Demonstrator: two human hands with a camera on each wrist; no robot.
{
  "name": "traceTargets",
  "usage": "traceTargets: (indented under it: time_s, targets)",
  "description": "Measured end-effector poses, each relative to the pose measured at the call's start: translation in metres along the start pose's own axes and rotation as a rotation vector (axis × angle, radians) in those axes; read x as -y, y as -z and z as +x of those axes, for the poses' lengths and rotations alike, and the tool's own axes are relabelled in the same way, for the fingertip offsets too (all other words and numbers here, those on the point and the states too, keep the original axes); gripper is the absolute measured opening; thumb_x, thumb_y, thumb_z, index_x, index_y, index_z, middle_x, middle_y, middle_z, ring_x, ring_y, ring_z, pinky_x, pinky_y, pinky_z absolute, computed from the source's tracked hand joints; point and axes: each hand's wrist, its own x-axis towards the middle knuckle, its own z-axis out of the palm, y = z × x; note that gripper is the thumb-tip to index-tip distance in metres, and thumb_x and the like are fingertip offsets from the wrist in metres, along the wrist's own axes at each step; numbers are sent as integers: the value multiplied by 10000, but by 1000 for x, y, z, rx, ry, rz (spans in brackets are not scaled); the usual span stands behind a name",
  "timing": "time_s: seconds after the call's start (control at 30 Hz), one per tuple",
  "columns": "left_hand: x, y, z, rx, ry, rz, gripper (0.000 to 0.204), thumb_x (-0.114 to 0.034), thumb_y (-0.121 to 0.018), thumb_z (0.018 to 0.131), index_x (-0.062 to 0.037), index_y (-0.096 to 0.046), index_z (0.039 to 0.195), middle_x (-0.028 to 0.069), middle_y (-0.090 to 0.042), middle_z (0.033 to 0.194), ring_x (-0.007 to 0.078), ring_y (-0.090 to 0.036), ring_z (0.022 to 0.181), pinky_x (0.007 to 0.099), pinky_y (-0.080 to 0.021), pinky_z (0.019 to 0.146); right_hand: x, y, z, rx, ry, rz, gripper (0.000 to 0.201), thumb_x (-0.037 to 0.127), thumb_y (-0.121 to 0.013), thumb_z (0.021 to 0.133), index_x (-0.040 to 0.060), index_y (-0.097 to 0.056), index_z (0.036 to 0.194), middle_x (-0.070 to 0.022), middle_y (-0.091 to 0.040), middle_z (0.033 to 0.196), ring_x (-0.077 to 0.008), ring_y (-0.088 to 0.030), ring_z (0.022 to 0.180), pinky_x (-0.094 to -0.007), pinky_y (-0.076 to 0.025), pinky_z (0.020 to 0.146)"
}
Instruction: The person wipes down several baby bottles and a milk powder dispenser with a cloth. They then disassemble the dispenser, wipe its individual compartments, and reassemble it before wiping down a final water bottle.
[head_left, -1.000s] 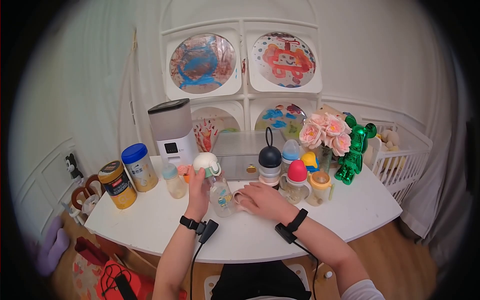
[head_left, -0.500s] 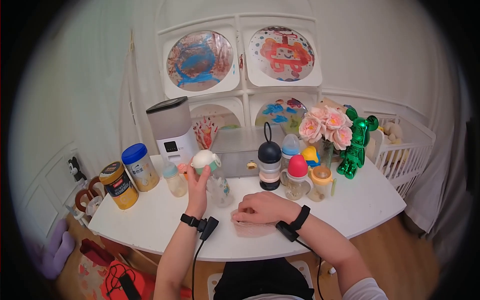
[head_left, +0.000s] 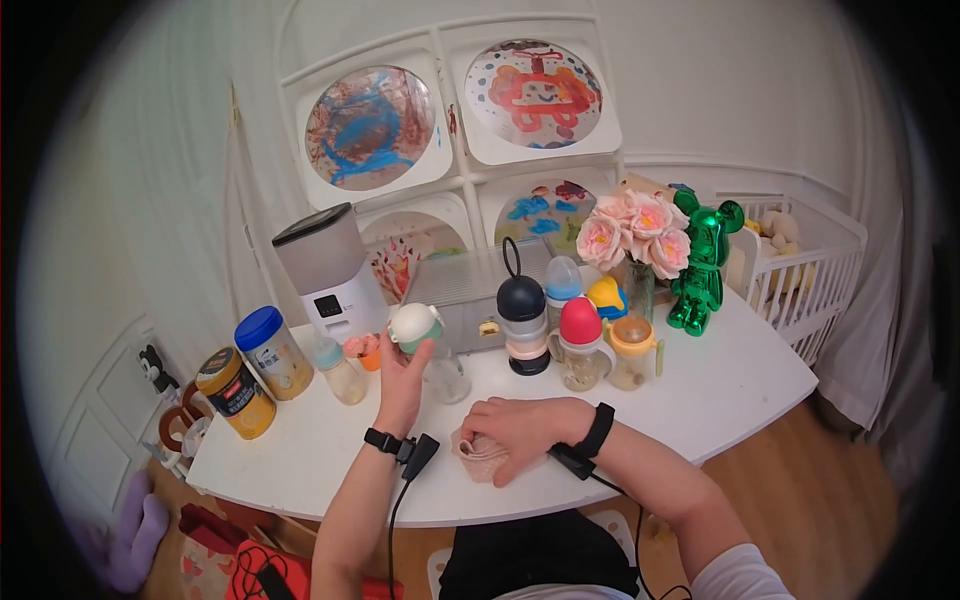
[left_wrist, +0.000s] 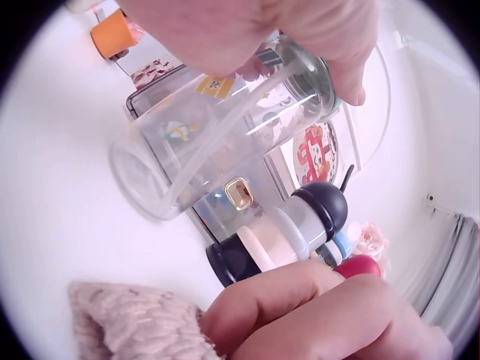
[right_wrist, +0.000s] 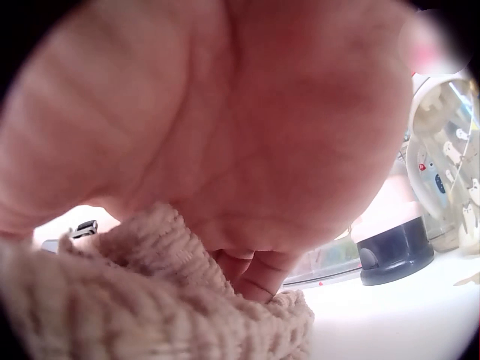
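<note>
My left hand (head_left: 402,392) grips a clear straw bottle (head_left: 450,380) round its neck, just under the white and green lid (head_left: 415,325). In the left wrist view the transparent bottle (left_wrist: 217,139) shows small printed pictures and a straw inside. To the right and nearer the table's front edge, my right hand (head_left: 528,428) holds a pale pink textured cloth (head_left: 474,456) with curled fingers. The cloth (right_wrist: 157,300) bunches up beneath the palm in the right wrist view, and most of the fingertips are hidden there.
Right of the bottle stand a stacked container with a navy top (head_left: 522,300), a red-capped bottle (head_left: 582,345) and an amber-lidded cup (head_left: 632,352). Leftward are a small bottle (head_left: 340,372), two tins, and a white dispenser (head_left: 335,275). A vase of roses (head_left: 640,235) stands behind.
My right hand and the cloth have come away from the bottle's side toward the table's front edge. The cloth, spread flatter half a second ago, is now gathered. My left hand keeps its hold.
</note>
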Motion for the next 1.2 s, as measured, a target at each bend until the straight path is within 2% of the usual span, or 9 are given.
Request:
traceTargets:
  time_s: [0.2, 0.27, 0.3, 0.37, 0.47, 0.57, 0.77, 1.0, 1.2]
  targets:
    - [4, -17, 7, 136, 2, 267, 764, -267, -827, 949, -21, -379, 1517, 123, -545, 1438, 217, -532, 1308, 351, -415, 1122, 1, -2, 1, -18, -9, -3, 678, 391, -874, 745, 92, -579, 1277, -146, -570, 1278, -364, -537, 1228, -433, -466, 1071]
    - [20, -6, 13, 213, -93, 801, 743, -298, -865, 905, 11, -451, 1440, 141, -577, 1347, 219, -549, 1190, 361, -457, 1000, 0, -3, 2, -27, -20, -2, 669, 390, -870, 751, 95, -580, 1276, -146, -569, 1280, -363, -538, 1233, -433, -466, 1071]
    - [22, -3, 15, 224, -92, 808, 743, -298, -865, 905, 11, -451, 1440, 141, -577, 1347, 219, -549, 1190, 361, -457, 1000, -1, -5, 2, -22, -28, 0, 661, 388, -866, 756, 97, -581, 1276, -145, -568, 1282, -363, -538, 1237, -432, -466, 1071]
    - [9, -6, 16, 236, -35, 865, 697, -321, -889, 874, 26, -517, 1351, 141, -602, 1241, 204, -568, 1012, 347, -478, 833, -1, -8, 3, -47, -23, -4, 672, 394, -860, 732, 91, -592, 1269, -146, -580, 1274, -358, -547, 1230, -429, -477, 1058]
    - [-7, -20, 18, 266, 38, 683, 679, -328, -898, 864, 32, -537, 1312, 137, -607, 1157, 200, -589, 904, 336, -493, 747, 0, -9, 5, -59, -22, -16, 682, 400, -854, 706, 84, -607, 1258, -147, -594, 1263, -354, -556, 1223, -427, -489, 1042]
    - [5, -24, 27, 289, 9, 702, 732, -343, -906, 856, 49, -527, 1345, 126, -599, 1087, 179, -593, 809, 318, -508, 692, -1, -8, 5, -68, -15, -12, 675, 402, -857, 703, 81, -615, 1246, -148, -597, 1257, -353, -556, 1222, -428, -491, 1039]
    - [17, -34, 27, 212, 117, 687, 831, -303, -890, 880, 72, -442, 1471, 140, -580, 1110, 166, -639, 829, 313, -564, 726, -2, -10, 5, -72, -17, -29, 678, 418, -864, 696, 72, -627, 1229, -149, -599, 1251, -352, -556, 1218, -431, -493, 1034]
    - [24, -24, 23, 300, 184, 594, 843, -259, -880, 892, 74, -402, 1501, 145, -576, 1138, 191, -710, 863, 305, -585, 767, 4, -4, 5, -22, -56, -34, 642, 399, -854, 744, 90, -610, 1250, -146, -568, 1277, -357, -532, 1234, -431, -460, 1076]
    - [12, -17, 5, 234, 323, 435, 699, -206, -815, 946, 50, -447, 1483, 135, -588, 1169, 167, -675, 957, 294, -599, 800, 7, 0, 3, 10, -66, -14, 623, 380, -831, 774, 98, -585, 1272, -152, -561, 1281, -367, -532, 1245, -446, -460, 1072]
